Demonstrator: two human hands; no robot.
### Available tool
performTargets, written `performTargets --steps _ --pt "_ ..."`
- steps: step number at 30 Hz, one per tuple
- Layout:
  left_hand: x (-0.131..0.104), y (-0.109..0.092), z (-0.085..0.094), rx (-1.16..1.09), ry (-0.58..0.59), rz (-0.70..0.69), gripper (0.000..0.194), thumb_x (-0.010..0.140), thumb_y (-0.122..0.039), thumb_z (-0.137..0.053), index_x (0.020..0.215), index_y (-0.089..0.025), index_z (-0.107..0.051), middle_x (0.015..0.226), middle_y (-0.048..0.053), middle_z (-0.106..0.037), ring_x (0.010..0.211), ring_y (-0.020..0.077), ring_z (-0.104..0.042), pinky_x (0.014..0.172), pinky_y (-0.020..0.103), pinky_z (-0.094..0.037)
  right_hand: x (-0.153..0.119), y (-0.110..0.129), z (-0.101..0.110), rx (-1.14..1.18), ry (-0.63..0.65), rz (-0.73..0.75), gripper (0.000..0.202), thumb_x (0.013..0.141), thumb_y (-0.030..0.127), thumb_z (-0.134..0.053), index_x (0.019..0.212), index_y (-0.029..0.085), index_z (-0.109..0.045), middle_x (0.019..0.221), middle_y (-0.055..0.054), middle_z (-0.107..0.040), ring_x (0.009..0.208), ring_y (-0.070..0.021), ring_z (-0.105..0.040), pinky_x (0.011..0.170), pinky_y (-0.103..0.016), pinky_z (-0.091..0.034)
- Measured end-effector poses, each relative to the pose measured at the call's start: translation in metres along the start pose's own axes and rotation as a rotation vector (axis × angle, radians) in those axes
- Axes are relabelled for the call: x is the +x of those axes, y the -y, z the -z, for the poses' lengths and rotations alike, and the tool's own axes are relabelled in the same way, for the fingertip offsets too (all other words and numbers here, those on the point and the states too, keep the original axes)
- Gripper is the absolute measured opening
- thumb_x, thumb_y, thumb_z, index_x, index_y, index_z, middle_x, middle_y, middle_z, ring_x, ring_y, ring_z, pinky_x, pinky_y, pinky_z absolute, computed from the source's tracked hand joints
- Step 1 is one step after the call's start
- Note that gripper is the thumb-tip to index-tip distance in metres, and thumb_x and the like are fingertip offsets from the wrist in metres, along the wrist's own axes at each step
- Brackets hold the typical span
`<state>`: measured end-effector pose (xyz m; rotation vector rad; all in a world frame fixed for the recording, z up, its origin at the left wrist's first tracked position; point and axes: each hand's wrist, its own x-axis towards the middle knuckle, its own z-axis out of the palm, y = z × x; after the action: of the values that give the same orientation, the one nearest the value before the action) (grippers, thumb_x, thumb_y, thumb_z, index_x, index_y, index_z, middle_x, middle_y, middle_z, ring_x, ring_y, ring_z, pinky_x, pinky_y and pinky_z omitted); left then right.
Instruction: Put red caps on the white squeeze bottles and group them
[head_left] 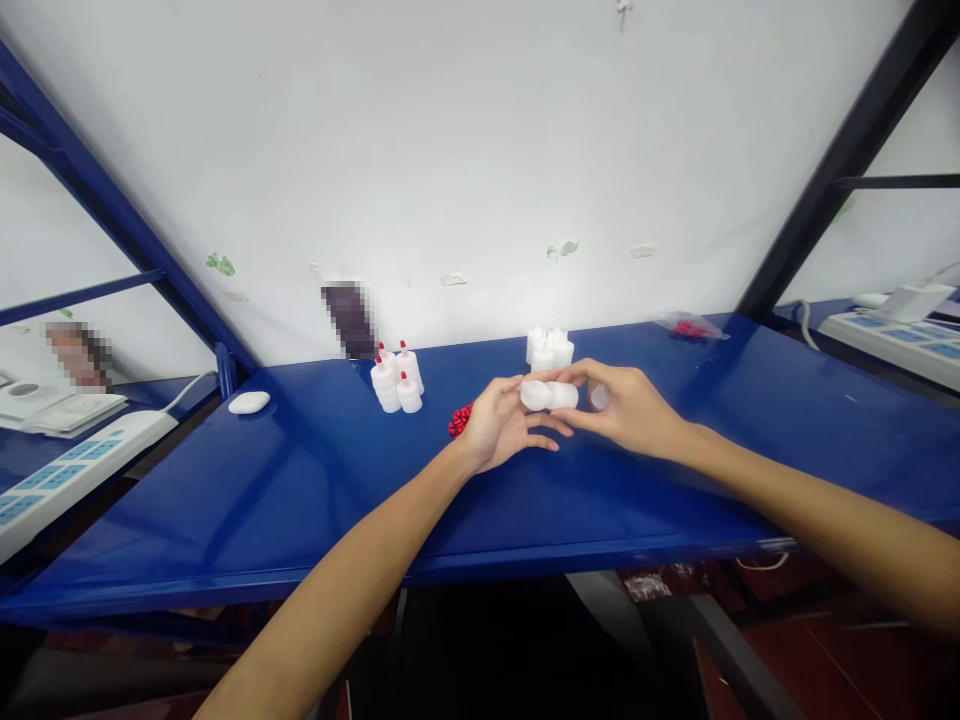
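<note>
Two white bottles (549, 395) are held side by side between my hands above the blue table (300, 480). My left hand (506, 425) touches the left one with thumb and index finger, its other fingers spread below. My right hand (619, 400) pinches the right one between thumb and fingers. A round translucent piece (599, 397) shows by my right palm. Small red caps (460, 419) lie in a pile just left of my left hand. Several white bottles with red tips (396, 378) stand further left. Behind my hands stands a group of white bottles without red tips (550, 350).
A plastic bag with red pieces (690, 326) lies at the back right. A white oval object (249, 402) rests near the left edge. White power strips (82, 470) are at the far left and far right. The wall rises behind the table.
</note>
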<state>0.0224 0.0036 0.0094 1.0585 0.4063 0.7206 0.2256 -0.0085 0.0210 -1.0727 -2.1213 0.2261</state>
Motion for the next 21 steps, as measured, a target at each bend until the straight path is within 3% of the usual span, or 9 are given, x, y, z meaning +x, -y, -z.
performTargets --steps 5,9,12,17,21 --pt "0.002 0.004 -0.002 0.104 -0.059 -0.025 0.049 0.078 -0.047 -0.069 0.116 -0.020 -0.055 0.086 0.004 -0.061 0.072 0.0156 -0.061 0.065 0.029 -0.052 0.003 0.004 -0.005 0.011 0.070 -0.050 0.031 0.084 0.042 -0.066 0.108 0.021 -0.063 0.065 0.002 -0.064 0.056 -0.0144 -0.057 0.059 -0.028 -0.042" --pt "0.005 0.010 0.000 0.236 -0.125 -0.057 0.046 0.078 -0.049 -0.072 0.106 -0.016 -0.057 0.081 0.002 -0.059 0.066 0.0114 -0.058 0.062 0.027 -0.051 0.001 0.005 -0.007 0.018 0.079 -0.051 0.029 0.085 0.041 -0.065 0.107 0.022 -0.063 0.063 0.003 -0.062 0.053 -0.0134 -0.056 0.058 -0.027 -0.041" --pt "0.006 0.012 0.002 0.284 -0.134 -0.048 0.042 0.072 -0.039 -0.078 0.098 -0.012 -0.060 0.078 0.002 -0.059 0.067 0.0117 -0.058 0.064 0.027 -0.050 0.000 0.003 -0.009 0.022 0.051 -0.036 0.025 0.083 0.035 -0.067 0.103 0.022 -0.062 0.061 0.004 -0.060 0.052 -0.0126 -0.054 0.057 -0.026 -0.040" --pt "0.007 0.014 0.006 0.318 -0.115 -0.033 0.036 0.072 -0.037 -0.077 0.092 -0.010 -0.063 0.080 0.005 -0.062 0.069 0.0127 -0.061 0.066 0.028 -0.050 -0.001 0.003 -0.010 0.037 0.047 -0.009 0.024 0.083 0.034 -0.066 0.103 0.022 -0.061 0.061 0.005 -0.059 0.052 -0.0122 -0.053 0.057 -0.025 -0.040" --pt "0.006 0.014 0.005 0.570 -0.190 -0.118 0.035 0.085 -0.047 -0.063 0.082 -0.012 -0.062 0.068 0.002 -0.059 0.063 0.0119 -0.057 0.062 0.026 -0.047 -0.003 0.004 -0.010 -0.082 0.104 -0.044 0.045 0.084 0.046 -0.064 0.121 0.022 -0.055 0.066 0.003 -0.060 0.055 -0.0146 -0.056 0.056 -0.026 -0.039"
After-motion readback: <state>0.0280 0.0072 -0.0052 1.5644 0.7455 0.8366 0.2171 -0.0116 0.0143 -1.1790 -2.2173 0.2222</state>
